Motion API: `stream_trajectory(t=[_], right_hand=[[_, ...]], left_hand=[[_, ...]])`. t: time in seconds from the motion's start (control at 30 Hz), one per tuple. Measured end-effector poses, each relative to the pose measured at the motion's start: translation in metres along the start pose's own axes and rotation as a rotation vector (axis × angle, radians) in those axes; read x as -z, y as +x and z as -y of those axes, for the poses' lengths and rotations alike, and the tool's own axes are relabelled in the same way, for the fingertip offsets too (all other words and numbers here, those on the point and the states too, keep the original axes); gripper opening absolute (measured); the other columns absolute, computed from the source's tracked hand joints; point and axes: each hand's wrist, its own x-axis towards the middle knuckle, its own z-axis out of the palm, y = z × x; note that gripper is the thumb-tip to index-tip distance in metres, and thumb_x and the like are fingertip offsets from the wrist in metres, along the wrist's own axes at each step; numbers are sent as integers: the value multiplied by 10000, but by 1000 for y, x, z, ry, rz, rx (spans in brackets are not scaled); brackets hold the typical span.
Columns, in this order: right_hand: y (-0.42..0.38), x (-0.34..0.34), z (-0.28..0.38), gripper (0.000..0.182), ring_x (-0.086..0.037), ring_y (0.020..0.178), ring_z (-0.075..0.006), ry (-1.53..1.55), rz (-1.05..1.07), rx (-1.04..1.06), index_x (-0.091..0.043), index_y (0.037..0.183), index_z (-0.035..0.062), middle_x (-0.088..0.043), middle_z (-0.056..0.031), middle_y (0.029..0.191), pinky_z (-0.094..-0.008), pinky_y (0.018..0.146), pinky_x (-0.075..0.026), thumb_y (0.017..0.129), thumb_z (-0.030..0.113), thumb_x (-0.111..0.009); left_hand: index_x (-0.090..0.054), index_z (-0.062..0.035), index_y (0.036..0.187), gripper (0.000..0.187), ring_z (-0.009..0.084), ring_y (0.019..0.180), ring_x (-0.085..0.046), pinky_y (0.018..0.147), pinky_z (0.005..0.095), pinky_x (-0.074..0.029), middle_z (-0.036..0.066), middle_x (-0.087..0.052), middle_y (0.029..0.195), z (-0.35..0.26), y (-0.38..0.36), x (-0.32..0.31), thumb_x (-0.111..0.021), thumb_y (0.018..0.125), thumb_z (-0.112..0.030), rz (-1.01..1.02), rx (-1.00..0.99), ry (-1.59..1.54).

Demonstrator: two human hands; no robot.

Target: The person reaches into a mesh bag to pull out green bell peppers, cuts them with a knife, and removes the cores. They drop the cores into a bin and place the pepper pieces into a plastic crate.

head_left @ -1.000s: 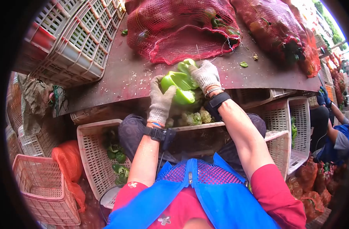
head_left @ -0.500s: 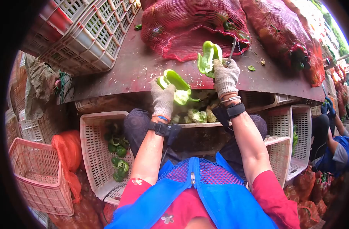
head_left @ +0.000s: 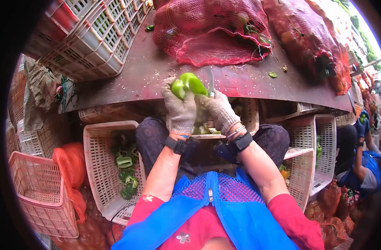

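Both of my hands wear pale knitted gloves and are close together over the table's near edge. Fingers of my left hand [head_left: 179, 106] are wrapped round a bright green bell pepper [head_left: 194, 83], its shiny skin facing up. My right hand [head_left: 219, 109], just beside the pepper, grips a knife [head_left: 210, 78] whose blade points up and away from me; its handle is mostly hidden in the glove. Beneath my hands, partly covered by them, is a crate [head_left: 253, 118] with pale pepper scraps in it.
A white crate [head_left: 96, 154] at my left knee holds cut green peppers [head_left: 128, 183]. Red mesh sacks [head_left: 215, 25] lie on the table [head_left: 136, 79]; stacked crates [head_left: 99, 46] stand at its left. More crates [head_left: 324, 154] are on my right, where another person [head_left: 361, 166] sits.
The opened pepper pieces have left my hands, and my left hand now holds a bell pepper. My right hand has moved left and nearer. Another cut piece lies in the left crate.
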Motion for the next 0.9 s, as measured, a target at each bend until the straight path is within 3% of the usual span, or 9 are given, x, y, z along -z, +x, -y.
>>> stream_trajectory(t=[0.33, 0.47, 0.53, 0.67, 0.73, 0.77, 0.8, 0.87, 0.9], right_hand=[[11, 21, -29, 190, -501, 399, -116, 200, 175, -69, -616, 861, 84, -575, -20, 618, -249, 335, -380, 878, 268, -662], [5, 19, -31, 173, -535, 440, -116, 732, 377, 28, -604, 878, 89, -591, -14, 665, -254, 356, -407, 894, 256, -648], [2, 24, -12, 175, -564, 496, -120, 187, 108, 99, -626, 891, 63, -609, -8, 683, -253, 439, -450, 860, 222, -692], [-8, 51, -2, 399, -616, 653, -155, -975, 155, 411, -627, 967, 0, -652, -97, 751, -313, 612, -506, 727, 262, -809], [-13, 67, -5, 440, -572, 673, -124, -941, 154, 378, -664, 987, 42, -608, -98, 711, -322, 649, -474, 700, 333, -828], [-27, 64, 25, 441, -574, 678, -130, -982, 217, 193, -665, 1010, 33, -620, -92, 725, -314, 655, -476, 719, 328, -816], [-26, 69, 25, 431, -572, 665, -125, -937, 221, 291, -664, 1010, 27, -618, -80, 720, -310, 637, -475, 730, 322, -809], [-23, 75, 24, 412, -567, 637, -115, -835, 217, 485, -662, 1011, 15, -613, -55, 709, -304, 603, -473, 753, 308, -795], [-24, 74, 30, 376, -555, 597, -82, -670, 185, 347, -658, 1030, 10, -626, -33, 724, -268, 549, -463, 782, 267, -774]], left_hand=[[-464, -82, 1244, 434, 201, 932, -590, 818, 342, -510, 79, -555, 1081, -16, 4, 4, -605, 839, -14, -98, 612, -553], [-468, -61, 1220, 376, 228, 907, -623, 763, 363, -527, 92, -587, 1041, 1, 7, 9, -608, 877, -125, -181, 786, -698], [-476, -60, 1211, 371, 222, 893, -618, 760, 369, -522, 88, -587, 1029, -17, 17, 19, -611, 869, -112, -153, 740, -788], [-502, -74, 1225, 369, 226, 918, -618, 780, 352, -532, 78, -575, 1083, -67, 54, 103, -570, 862, -76, -161, 367, -347], [-482, -29, 1204, 401, 219, 966, -598, 875, 372, -498, 126, -567, 1125, -70, 61, 167, -570, 818, 31, -177, 308, -11], [-489, -12, 1210, 430, 232, 1004, -589, 903, 349, -486, 140, -561, 1160, -35, 61, 222, -598, 797, 40, -55, 56, 569], [-486, 3, 1247, 521, 288, 1080, -565, 957, 365, -454, 167, -553, 1195, -54, 56, 239, -662, 757, -2, 117, 268, 755], [-521, -8, 1255, 603, 359, 1206, -480, 1037, 396, -388, 208, -539, 1228, -56, 38, 259, -745, 700, -83, 414, 171, 1466], [-545, -7, 1226, 560, 345, 1206, -488, 1036, 385, -391, 206, -539, 1232, -53, 43, 253, -739, 705, -76, 412, 107, 1362]])
